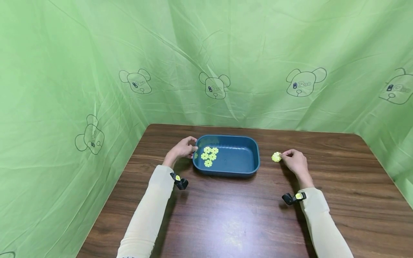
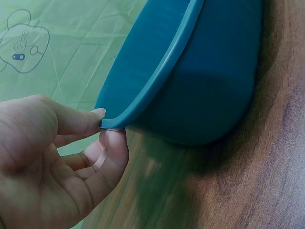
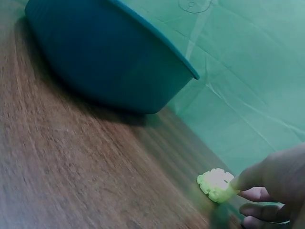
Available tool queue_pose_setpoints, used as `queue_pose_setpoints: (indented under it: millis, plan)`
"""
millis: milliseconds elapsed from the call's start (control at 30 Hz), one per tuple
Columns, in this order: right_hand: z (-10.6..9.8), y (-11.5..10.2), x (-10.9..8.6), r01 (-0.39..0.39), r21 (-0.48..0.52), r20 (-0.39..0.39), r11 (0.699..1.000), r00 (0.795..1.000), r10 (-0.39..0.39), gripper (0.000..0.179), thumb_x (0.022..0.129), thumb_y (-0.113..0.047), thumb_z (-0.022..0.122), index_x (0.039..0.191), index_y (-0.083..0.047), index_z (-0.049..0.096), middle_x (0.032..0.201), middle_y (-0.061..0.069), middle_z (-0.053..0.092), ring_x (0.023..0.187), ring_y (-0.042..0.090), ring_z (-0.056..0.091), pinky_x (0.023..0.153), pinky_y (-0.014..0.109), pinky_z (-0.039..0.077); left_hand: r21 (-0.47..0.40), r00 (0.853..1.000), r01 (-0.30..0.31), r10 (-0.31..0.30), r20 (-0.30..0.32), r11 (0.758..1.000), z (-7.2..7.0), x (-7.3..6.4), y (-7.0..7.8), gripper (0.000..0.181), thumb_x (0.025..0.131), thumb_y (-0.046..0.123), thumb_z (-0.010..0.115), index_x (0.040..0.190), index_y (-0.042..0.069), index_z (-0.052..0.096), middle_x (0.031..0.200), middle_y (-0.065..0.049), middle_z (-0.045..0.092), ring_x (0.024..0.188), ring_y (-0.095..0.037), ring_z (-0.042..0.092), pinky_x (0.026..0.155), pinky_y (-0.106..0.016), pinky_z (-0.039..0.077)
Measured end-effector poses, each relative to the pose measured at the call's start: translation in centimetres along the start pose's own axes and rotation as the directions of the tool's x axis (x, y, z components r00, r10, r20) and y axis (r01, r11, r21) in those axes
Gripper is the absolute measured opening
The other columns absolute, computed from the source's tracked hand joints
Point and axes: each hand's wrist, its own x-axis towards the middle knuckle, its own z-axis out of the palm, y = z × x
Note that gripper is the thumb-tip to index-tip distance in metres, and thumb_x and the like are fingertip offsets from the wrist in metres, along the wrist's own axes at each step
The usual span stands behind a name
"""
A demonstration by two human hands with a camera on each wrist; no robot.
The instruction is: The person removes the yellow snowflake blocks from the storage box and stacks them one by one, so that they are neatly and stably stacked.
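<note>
A blue plastic basin (image 1: 232,157) stands on the table, with several yellow flower-shaped discs (image 1: 208,163) lying at the left end of its floor. At the basin's left rim (image 2: 157,76), my left hand (image 1: 184,147) pinches the edge between thumb and fingers. To the right of the basin, my right hand (image 1: 295,162) holds a yellow flower-shaped piece (image 3: 215,185) by its edge between thumb and fingertip. This piece has a scalloped outline and is close over the tabletop.
The dark wooden table (image 1: 226,200) runs out in front of and to both sides of the basin. Green curtains (image 1: 251,43) printed with mouse-like faces hang behind it and at the sides. A small black camera is strapped to each wrist.
</note>
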Motion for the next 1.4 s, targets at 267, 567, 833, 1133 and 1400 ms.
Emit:
queue_pose_setpoints:
  millis: [267,567,833,1133,1400]
  plan:
    - [0.3,0.2,0.4,-0.003,-0.04,0.006,0.999,1.0,0.003,0.029,0.091,-0.032,0.058,0.098,-0.005,0.067,0.107,0.021,0.066,0.105,0.044,0.056,0.085,0.051,0.042,-0.011,1.0,0.001,-0.001,-0.001,1.0,0.0,-0.1,0.0,0.038,0.098,0.01,0.052,0.135,0.009,0.043,0.103,-0.022,0.054,0.074,-0.019,0.054,0.085,-0.048,0.054]
    - [-0.7,-1.1,-0.2,0.008,-0.018,-0.043,1.0,0.999,-0.009,0.029,0.092,-0.03,0.058,0.1,-0.003,0.065,0.105,0.021,0.065,0.101,0.041,0.057,0.084,0.049,0.043,-0.023,1.0,0.008,-0.008,0.004,1.0,0.0,-0.2,0.2,0.037,0.098,0.009,0.052,0.134,0.009,0.043,0.104,-0.022,0.053,0.08,-0.024,0.057,0.085,-0.047,0.055]
    - [-2.2,-2.8,-0.2,0.102,0.015,-0.118,0.995,0.988,-0.1,0.03,0.093,-0.031,0.056,0.102,-0.003,0.063,0.102,0.019,0.064,0.096,0.036,0.057,0.079,0.044,0.041,0.0,1.0,0.003,-0.003,-0.001,1.0,-0.1,0.1,-0.1,0.036,0.099,0.01,0.051,0.134,0.01,0.044,0.104,-0.021,0.055,0.077,-0.021,0.057,0.072,-0.035,0.057]
    - [-2.5,-5.4,-0.3,0.171,0.043,-0.142,0.984,0.976,-0.164,0.031,0.093,-0.034,0.058,0.103,-0.005,0.064,0.095,0.014,0.064,0.086,0.024,0.054,0.073,0.032,0.039,-0.018,1.0,0.0,0.0,-0.001,1.0,0.0,0.0,0.0,0.038,0.098,0.009,0.053,0.134,0.009,0.043,0.1,-0.019,0.052,0.075,-0.02,0.055,0.085,-0.048,0.055]
    - [-1.6,-7.6,-0.3,0.221,0.064,-0.151,0.973,0.966,-0.209,0.027,0.091,-0.031,0.062,0.101,-0.007,0.064,0.092,0.012,0.063,0.082,0.021,0.054,0.072,0.032,0.04,-0.006,1.0,0.001,-0.001,0.001,1.0,0.0,0.1,0.0,0.037,0.098,0.011,0.052,0.134,0.01,0.044,0.099,-0.017,0.052,0.084,-0.028,0.057,0.077,-0.04,0.057]
